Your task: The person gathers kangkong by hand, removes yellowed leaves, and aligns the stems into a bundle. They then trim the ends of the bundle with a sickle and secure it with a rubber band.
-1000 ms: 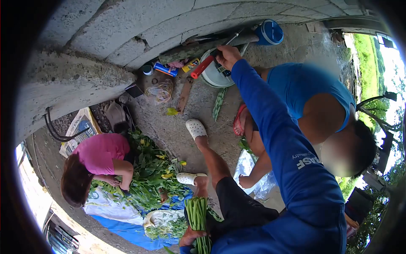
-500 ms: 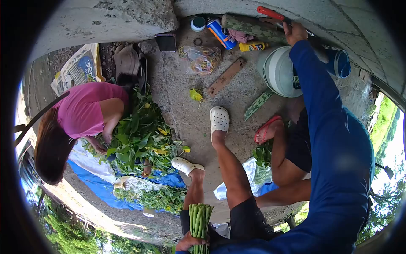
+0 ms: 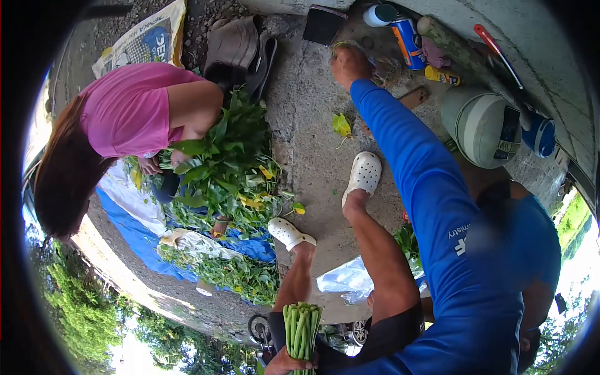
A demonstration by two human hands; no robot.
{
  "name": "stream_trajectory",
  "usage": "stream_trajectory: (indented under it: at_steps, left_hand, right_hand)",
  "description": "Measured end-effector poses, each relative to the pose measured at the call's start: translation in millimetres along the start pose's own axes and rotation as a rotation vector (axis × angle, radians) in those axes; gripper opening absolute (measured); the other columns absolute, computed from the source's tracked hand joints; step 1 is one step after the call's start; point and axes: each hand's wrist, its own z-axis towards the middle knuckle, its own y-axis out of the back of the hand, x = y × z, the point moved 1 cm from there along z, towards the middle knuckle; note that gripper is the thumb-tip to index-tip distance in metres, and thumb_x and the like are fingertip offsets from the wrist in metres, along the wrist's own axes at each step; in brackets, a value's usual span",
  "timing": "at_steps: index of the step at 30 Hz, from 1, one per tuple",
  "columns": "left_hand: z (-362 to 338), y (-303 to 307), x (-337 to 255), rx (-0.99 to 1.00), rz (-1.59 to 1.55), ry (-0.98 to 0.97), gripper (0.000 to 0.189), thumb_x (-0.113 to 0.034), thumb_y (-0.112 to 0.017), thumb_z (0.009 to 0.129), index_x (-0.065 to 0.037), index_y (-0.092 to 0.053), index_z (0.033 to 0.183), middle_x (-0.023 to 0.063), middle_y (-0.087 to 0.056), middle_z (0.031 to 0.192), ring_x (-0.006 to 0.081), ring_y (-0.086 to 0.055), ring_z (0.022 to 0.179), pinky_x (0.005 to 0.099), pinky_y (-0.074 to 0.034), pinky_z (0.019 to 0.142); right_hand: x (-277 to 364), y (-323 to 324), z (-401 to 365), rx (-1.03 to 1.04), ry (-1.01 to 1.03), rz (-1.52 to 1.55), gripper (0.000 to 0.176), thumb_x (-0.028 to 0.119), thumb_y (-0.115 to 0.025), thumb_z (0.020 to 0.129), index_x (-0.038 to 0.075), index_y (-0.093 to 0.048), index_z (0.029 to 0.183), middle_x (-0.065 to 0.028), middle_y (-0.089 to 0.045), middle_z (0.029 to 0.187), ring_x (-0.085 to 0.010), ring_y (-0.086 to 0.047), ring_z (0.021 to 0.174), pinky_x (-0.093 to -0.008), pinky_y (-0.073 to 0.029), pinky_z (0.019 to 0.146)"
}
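My left hand [image 3: 289, 362] is at the bottom, wrapped around a bunch of long green stems [image 3: 302, 328] that stands upright. In a blue sleeve, my right hand [image 3: 350, 67] reaches to the ground at top centre. Its fingers curl down at the left side of a clear plastic bag of coloured bands [image 3: 386, 70]; yellow-green loops show by the fingertips. What the fingers pinch is hidden. A wooden piece [image 3: 412, 99] lies partly behind my forearm.
At left, a person in pink [image 3: 134, 112] handles leafy greens [image 3: 228, 156] above a blue tarp [image 3: 125, 231]. Another person [image 3: 531, 250] sits at right. A bucket [image 3: 481, 128], a blue can [image 3: 408, 44], a yellow bottle [image 3: 442, 76] and a red-handled tool [image 3: 494, 47] are at upper right.
My right hand has left the red-handled tool and moved left to the plastic bag. The view has shifted, so the ground items appear further right. My left hand still grips the stems.
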Motion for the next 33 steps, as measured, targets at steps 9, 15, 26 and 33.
stream_trajectory:
  at_steps: [9,15,26,33]
  left_hand:
    - [4.2,3.6,28.2,0.116,-0.174,0.008,0.063,-0.004,-0.090,0.076,0.003,-0.061,0.131,0.0164,-0.076,0.100,0.0296,-0.076,0.092,0.0438,-0.061,0.085]
    - [-10.7,32.1,39.9,0.170,-0.071,-0.074,0.062,-0.003,-0.090,0.077,0.002,-0.061,0.131,0.0153,-0.075,0.100,0.0293,-0.075,0.093,0.0432,-0.060,0.085]
    - [-135.3,52.2,41.4,0.279,0.267,-0.309,0.063,-0.012,-0.093,0.068,0.001,-0.064,0.122,0.0125,-0.071,0.093,0.0274,-0.073,0.085,0.0412,-0.060,0.078]
    - [-299.6,40.3,22.1,0.205,0.629,-0.748,0.056,-0.014,-0.089,0.062,0.002,-0.066,0.111,0.0117,-0.069,0.089,0.0259,-0.070,0.081,0.0396,-0.058,0.075]
  right_hand:
    - [-12.6,0.5,-5.9,-0.050,-0.101,0.104,0.023,0.026,-0.070,0.097,0.007,-0.081,0.104,-0.0194,-0.080,0.103,-0.0397,-0.077,0.098,-0.0475,-0.060,0.090]
    - [12.3,72.6,-18.7,-0.059,-0.260,0.240,0.023,0.026,-0.069,0.099,0.010,-0.080,0.110,-0.0188,-0.080,0.113,-0.0369,-0.077,0.105,-0.0462,-0.060,0.094]
    - [148.4,347.1,-191.0,-0.452,-0.311,0.790,0.011,0.005,-0.059,0.108,0.005,-0.068,0.115,-0.0053,-0.071,0.090,-0.0160,-0.072,0.085,-0.0349,-0.060,0.082]
    - [273.9,562.3,-439.5,-0.214,-0.473,1.276,0.019,0.010,-0.067,0.106,0.005,-0.072,0.123,-0.0039,-0.074,0.100,-0.0079,-0.065,0.075,-0.0293,-0.059,0.076]
